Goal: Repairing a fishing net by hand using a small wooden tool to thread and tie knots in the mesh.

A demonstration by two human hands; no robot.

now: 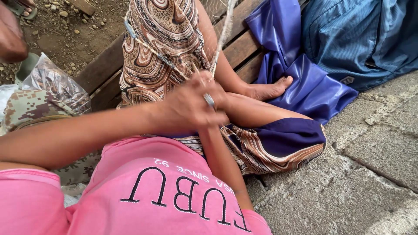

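In the head view, your left hand (189,108) sat closed in a narrow pinch on the pale twine (222,38), just in front of the raised knee of your patterned skirt (161,48). Your right hand (216,114) came up beneath the left one and was mostly hidden by it. I could not tell whether its fingers were closed on the strand or only steadying it.

The twine's long axis ran steeply up and away from you. From your knuckles it rose along the right edge of the skirt and pointed to the top of the picture, where a bit of fine mesh showed. A second, thinner strand crossed the skirt diagonally from its upper left down to your hands.

The step looked like tying or tightening a knot where the two strands met. The next move would call for keeping the upright strand taut and working with the fingertips alone.

To the right of the skirt lay a blue plastic sheet (300,78), touching your bare foot (270,90). To the skirt's left sat a clear plastic bag (56,82).
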